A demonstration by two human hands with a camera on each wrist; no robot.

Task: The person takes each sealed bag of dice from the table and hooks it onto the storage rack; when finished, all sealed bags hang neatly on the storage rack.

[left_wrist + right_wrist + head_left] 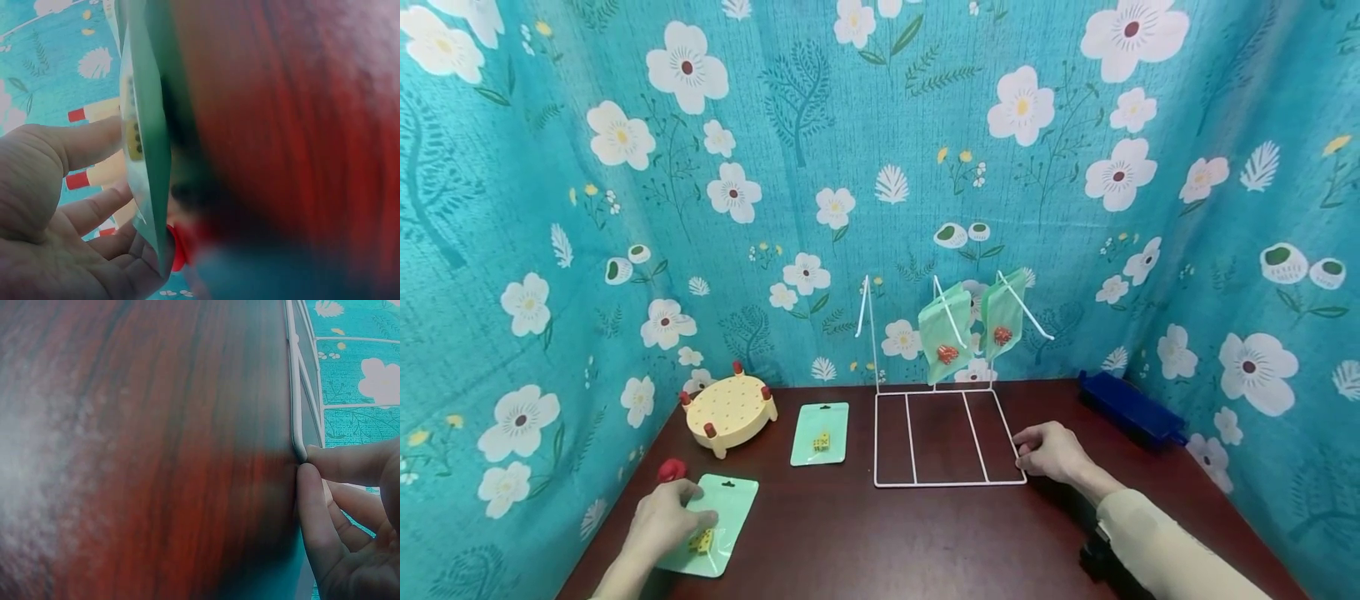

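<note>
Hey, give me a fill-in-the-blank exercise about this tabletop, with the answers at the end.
The rack at the right hand is coloured ____. Hanging on the rack are ____ green packets. The dice in the flat packet at the left hand are coloured ____. The dark blue item lies near the far ____ corner of the table.

Missing words: white; two; yellow; right.

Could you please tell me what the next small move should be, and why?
I'd probably lift the yellow-dice packet toward the bare left hook of the white rack: the left hand grips it, it has a hanging slot, the other two hooks carry similar packets, and the right hand holds the rack's corner.
</note>
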